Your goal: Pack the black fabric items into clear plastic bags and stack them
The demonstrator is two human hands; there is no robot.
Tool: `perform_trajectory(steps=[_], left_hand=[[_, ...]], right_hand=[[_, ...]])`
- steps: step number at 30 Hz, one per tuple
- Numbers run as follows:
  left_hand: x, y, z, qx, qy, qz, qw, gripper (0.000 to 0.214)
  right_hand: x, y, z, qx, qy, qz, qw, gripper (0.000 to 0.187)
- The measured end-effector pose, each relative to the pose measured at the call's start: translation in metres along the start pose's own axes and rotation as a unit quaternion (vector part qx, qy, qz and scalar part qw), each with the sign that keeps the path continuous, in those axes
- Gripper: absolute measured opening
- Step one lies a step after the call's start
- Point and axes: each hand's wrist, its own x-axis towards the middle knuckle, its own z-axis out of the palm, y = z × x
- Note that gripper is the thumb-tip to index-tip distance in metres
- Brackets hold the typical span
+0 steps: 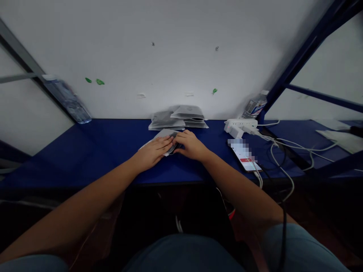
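A frosted, whitish plastic bag with something dark inside lies on the blue desk in front of me. My left hand rests flat across the bag, its fingers stretched toward the right. At the bag's right end, my right hand has its thumb and curled fingers closed around the edge. A bit of the dark content shows between the two hands; its kind is hidden. Just behind, against the wall, several similar filled bags are piled.
A white power strip with plugs and cables stands at the right, near a phone with a lit screen. One clear bottle leans at the left, another bottle at the back right. Blue metal frame bars border the right side.
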Motion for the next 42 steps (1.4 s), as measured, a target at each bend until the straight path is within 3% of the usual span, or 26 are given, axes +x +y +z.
perform_trajectory(steps=[4,13,20,26,33,42], left_hand=[[0.001,0.001,0.001,0.015,-0.007,0.009,1.0,0.063],[0.002,0.004,0.005,0.032,0.007,-0.008,0.999,0.055],[0.003,0.004,0.0,-0.01,0.016,-0.018,1.0,0.054],[0.002,0.004,0.001,-0.019,0.007,-0.044,0.999,0.051],[0.001,0.006,0.003,-0.015,-0.023,-0.039,0.999,0.056],[0.002,0.007,0.001,0.021,0.026,-0.027,0.999,0.067]], right_hand=[[0.005,-0.001,0.003,0.035,0.001,-0.005,0.999,0.024],[0.013,-0.018,0.016,-0.031,0.059,0.064,0.996,0.021],[-0.003,-0.025,-0.006,0.016,0.062,-0.043,0.997,0.018],[0.003,-0.037,0.007,-0.005,0.051,-0.119,0.992,0.019],[0.003,-0.035,0.009,-0.004,0.061,-0.129,0.99,0.023],[0.004,-0.035,0.007,-0.132,0.065,-0.15,0.978,0.035]])
